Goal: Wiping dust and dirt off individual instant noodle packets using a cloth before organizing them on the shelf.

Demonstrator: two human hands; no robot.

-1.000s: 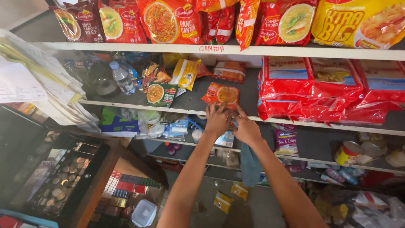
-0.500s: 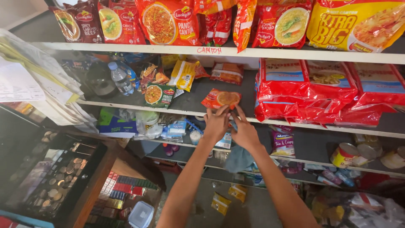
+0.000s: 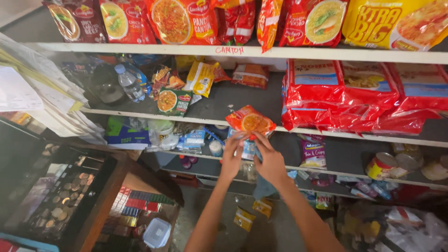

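- Left hand (image 3: 232,156) & right hand (image 3: 269,161) both raised to edge of middle grey shelf (image 3: 219,100), side by side, nearly touching.
- Both grasp lower edge of small orange plastic noodle packet (image 3: 249,121) w/ fingertips; packet tilted, sitting at shelf's front edge.
- Just right of it: stack of shiny red multi-packs (image 3: 354,100).
- Left on same shelf: green noodle packet (image 3: 172,100), clear plastic water bottle (image 3: 129,83).
- Below left: wooden drawer w/ coins (image 3: 65,196).

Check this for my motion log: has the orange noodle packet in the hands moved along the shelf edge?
No. The orange noodle packet remains at the middle white shelf edge, just left of the red multipacks, held by both hands.
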